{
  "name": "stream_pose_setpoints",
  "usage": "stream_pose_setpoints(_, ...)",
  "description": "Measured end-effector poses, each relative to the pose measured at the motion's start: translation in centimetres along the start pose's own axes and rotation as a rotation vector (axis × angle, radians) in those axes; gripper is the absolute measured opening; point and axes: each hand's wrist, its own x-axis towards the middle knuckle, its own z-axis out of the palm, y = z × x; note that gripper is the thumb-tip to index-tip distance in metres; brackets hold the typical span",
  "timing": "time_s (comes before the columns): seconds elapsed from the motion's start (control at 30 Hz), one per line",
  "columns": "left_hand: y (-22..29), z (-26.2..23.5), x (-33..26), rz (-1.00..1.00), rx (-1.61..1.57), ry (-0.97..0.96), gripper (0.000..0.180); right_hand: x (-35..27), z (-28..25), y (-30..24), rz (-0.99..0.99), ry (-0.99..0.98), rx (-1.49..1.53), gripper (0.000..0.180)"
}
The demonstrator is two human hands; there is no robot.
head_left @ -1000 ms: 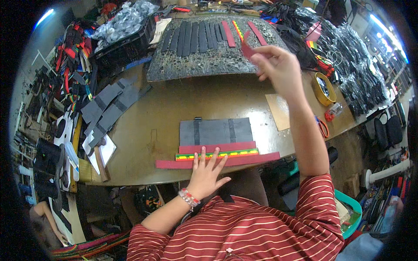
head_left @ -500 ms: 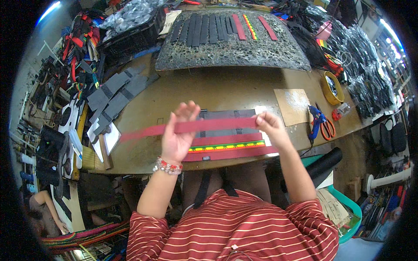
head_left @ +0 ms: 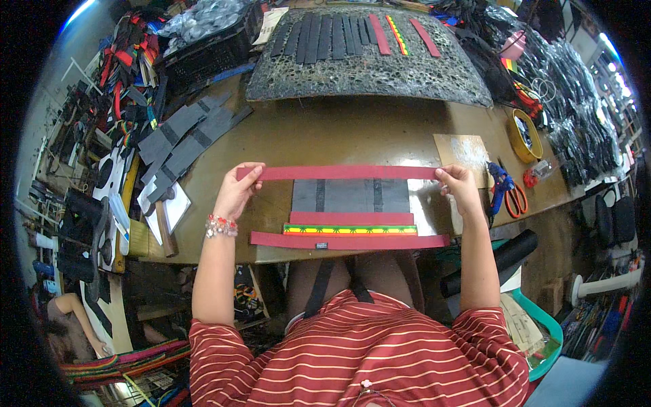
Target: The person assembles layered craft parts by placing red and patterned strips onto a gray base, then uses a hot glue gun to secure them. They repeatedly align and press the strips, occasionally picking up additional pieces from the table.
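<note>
Both hands are up over the workbench point(head_left: 339, 132) now, and a long red strip point(head_left: 346, 172) is stretched level between them. The left hand point(head_left: 239, 191) pinches one end, fingers closed over the top with the thumb underneath; the right hand point(head_left: 460, 188) pinches the other end the same way. The strip hangs just above the far edge of a dark grey panel point(head_left: 349, 195) lying flat on the bench. Nearer the body, three bands already sit side by side: a shorter red one point(head_left: 351, 218), a striped green, yellow and red one point(head_left: 349, 229), and a longer red one point(head_left: 349, 241) at the bench edge.

I read this as the lining-up step, the strip held taut and squared to the panel. Setting it down looks to call for both ends dropping together, parallel to the bands below, centred on the panel.

Hard to tell whether the strip touches the panel or floats clear of it. The underside of the strip is hidden, the fingertips are tucked behind it, and the clutter at the picture's rim is bent and blurred beyond reading
</note>
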Motion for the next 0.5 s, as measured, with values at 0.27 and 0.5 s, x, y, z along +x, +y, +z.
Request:
stream_pose_setpoints(0.27,-1.2,-2.6,3.0,0.265,0.668,0.097,0.017,0.4,0.2,2.5,0.0,0.118,-0.136,0.021)
stream_pose_setpoints(0.5,-2.3,-2.7,3.6,0.304,0.689,0.178,0.02,0.3,-0.2,2.9,0.009,0.116,-0.068,0.02)
